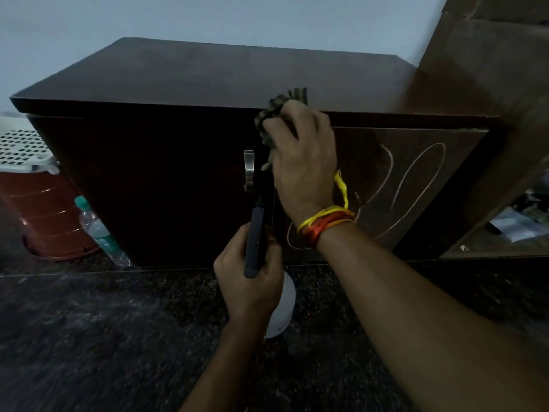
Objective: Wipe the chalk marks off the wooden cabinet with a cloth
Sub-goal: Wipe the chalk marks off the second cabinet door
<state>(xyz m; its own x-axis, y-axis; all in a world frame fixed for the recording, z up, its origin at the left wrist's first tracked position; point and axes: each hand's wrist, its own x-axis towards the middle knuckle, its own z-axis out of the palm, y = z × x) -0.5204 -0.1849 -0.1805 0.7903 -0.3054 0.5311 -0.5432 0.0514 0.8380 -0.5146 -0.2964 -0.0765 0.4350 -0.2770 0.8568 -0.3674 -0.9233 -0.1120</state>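
A dark wooden cabinet (154, 179) stands on the floor in front of me. White looping chalk marks (407, 185) cover its right door. My right hand (303, 162) grips a bunched grey patterned cloth (274, 111) against the top of the cabinet front, near the seam between the doors. Yellow and orange threads are tied round that wrist. Lower down, my left hand (251, 283) holds a spray bottle (280, 304) with a white body and a black trigger head, which points up toward the doors.
A metal handle (249, 169) sits on the left door. Left of the cabinet are a red-brown bucket (44, 215), a white perforated basket (23, 150) and a plastic water bottle (98, 230). A taller wooden unit (487, 84) rises on the right. The floor is dark speckled stone.
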